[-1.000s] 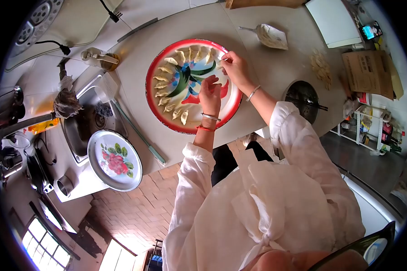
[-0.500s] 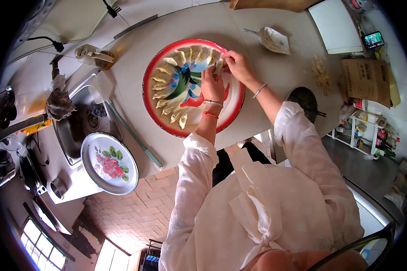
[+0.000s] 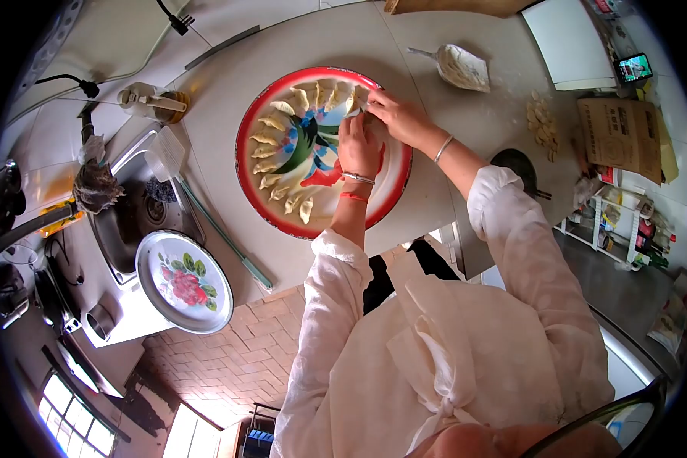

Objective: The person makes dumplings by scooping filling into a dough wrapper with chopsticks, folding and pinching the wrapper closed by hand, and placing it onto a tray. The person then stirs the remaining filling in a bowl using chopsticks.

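A round enamel tray [image 3: 243,179] with a red rim and a painted flower pattern lies on the counter. Crimped dumplings [image 3: 265,151] stand in a curved row along its left and far sides. My left hand [image 3: 359,145], with a silver bangle and red string at the wrist, is over the tray, its fingers bent closed. My right hand [image 3: 403,122] comes in from the right, fingers closed together at the far right rim. The fingertips of both hands meet beside the last dumpling of the row [image 3: 351,100]. What they pinch there is hidden.
A floury scoop [image 3: 463,69] lies beyond the tray, with small dough pieces [image 3: 543,126] and a dark bowl [image 3: 516,169] to the right. On the left are a sink [image 3: 141,221], a green-handled fly swatter [image 3: 220,229] and a flowered white tray [image 3: 164,314] at the counter's edge.
The view has shifted slightly. My right hand has come closer to my left, and the dumpling that showed between them is now covered by the fingers.
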### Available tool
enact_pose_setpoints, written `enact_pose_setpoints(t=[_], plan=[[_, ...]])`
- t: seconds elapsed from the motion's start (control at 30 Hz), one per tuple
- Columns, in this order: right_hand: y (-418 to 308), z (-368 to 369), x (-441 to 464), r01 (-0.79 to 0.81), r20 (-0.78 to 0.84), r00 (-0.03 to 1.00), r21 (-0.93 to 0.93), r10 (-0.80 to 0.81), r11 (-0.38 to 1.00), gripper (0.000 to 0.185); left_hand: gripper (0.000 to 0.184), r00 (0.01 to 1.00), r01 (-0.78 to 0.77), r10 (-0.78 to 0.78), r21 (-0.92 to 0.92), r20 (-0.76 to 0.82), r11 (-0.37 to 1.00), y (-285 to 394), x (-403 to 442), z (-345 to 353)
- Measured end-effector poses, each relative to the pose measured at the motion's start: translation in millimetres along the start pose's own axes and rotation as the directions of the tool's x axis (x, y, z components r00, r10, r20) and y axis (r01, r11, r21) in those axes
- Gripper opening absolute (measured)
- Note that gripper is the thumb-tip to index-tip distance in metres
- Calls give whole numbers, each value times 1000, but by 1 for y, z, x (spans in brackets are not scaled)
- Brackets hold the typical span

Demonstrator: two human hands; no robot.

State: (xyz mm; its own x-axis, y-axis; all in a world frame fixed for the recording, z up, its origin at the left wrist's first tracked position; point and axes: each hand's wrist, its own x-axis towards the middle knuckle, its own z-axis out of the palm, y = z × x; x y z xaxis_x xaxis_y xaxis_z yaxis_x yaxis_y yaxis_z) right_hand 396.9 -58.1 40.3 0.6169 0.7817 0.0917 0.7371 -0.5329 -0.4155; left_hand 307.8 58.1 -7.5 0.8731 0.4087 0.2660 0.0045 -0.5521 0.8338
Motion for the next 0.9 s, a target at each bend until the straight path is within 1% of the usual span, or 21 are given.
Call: enact_pose_setpoints(t=[0.03,0.07,0.13,0.17,0.27,0.33,0.37,0.47,0.57,0.63,0.67,0.77,0.8,0.83,0.9], plan=[[2,2,2,30,-21,999,-23,-31,999,18,25,1000,-7,7,-9,-14,1000,4,0,0],[5,5,4,46,-39,998,-4,-46,999,14,24,999,-12,12,-17,-30,1000,7,0,0],[6,5,9,76,-72,995,33,-73,997,7,23,997,78,-78,14,0,997,11,4,0],[6,6,11,61,-51,997,23,-60,998,7,23,992,122,-122,28,16,992,12,7,0],[8,4,14,16,3,1000,-6,-16,1000,5,23,983,180,-181,53,32,982,1,9,10],[9,5,14,-9,23,1000,-13,9,1000,4,23,982,184,-186,63,18,981,2,8,12],[9,6,14,-5,12,1000,1,5,1000,4,23,982,187,-188,70,11,980,2,8,13],[10,10,12,2,-12,1000,27,-2,1000,6,15,991,101,-94,69,-100,993,3,10,15],[10,11,13,-11,-12,1000,33,12,999,7,16,990,131,-126,80,-71,988,4,10,17],[9,9,15,-26,6,1000,57,26,998,9,18,992,97,-91,74,-86,993,6,9,14],[8,8,15,-34,-16,999,60,35,998,11,19,993,82,-75,72,-93,994,6,8,12],[6,-1,21,-59,-68,996,83,65,995,17,23,975,180,-188,-77,-116,981,1,0,8],[7,-3,28,-67,-77,994,102,75,993,19,27,977,172,-177,-50,-117,984,-2,1,5],[6,-5,32,-75,-86,993,122,86,990,21,26,975,193,-200,-73,-95,978,-2,-1,4],[4,-7,39,-10,-72,997,98,17,995,20,25,969,233,-240,-120,-53,965,1,-2,1]])
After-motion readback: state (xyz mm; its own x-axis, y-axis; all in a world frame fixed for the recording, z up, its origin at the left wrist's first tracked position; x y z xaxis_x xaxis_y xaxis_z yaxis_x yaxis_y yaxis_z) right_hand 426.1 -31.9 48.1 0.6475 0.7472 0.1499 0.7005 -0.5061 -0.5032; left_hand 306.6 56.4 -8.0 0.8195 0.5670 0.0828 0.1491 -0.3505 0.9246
